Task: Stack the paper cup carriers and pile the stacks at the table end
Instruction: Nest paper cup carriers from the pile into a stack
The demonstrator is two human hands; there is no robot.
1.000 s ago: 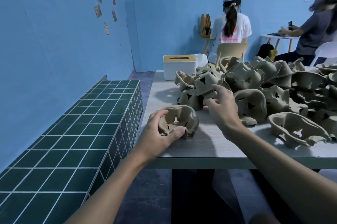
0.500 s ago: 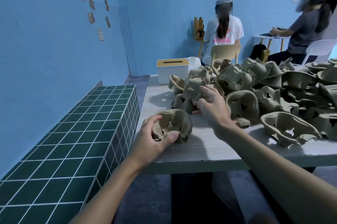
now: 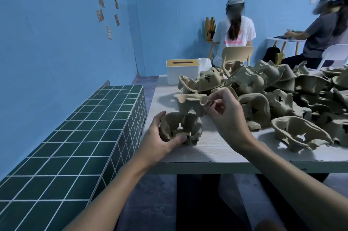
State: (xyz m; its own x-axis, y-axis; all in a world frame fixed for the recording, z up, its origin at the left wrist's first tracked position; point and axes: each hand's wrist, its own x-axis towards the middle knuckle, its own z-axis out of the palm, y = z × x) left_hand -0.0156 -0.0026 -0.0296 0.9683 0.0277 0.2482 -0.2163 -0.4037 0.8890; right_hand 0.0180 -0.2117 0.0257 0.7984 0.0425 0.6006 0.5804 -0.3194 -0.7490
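brown cup carriers (image 3: 250, 87) | pale wood-grain bench (image 3: 207, 148) | dark green tiled block (image 3: 79, 136) with white lines | blue walls (image 3: 56, 33)

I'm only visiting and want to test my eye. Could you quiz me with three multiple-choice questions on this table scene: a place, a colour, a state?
1. Where does the white box stand on the table?
A. At the near edge
B. At the far left corner, beside the heap of carriers
C. On the floor

2. What colour are the tiles of the bench?
A. Dark green
B. Red
C. White

3. What is the right hand doing with the upper carrier?
A. Pressing it flat
B. Pinching its rim
C. Not touching it

Answers:
1 B, the box sits at the table's far left end.
2 A, the tiles are dark green with pale grout.
3 B, thumb and fingertips close on the rim, while the left hand grips the lower carrier.
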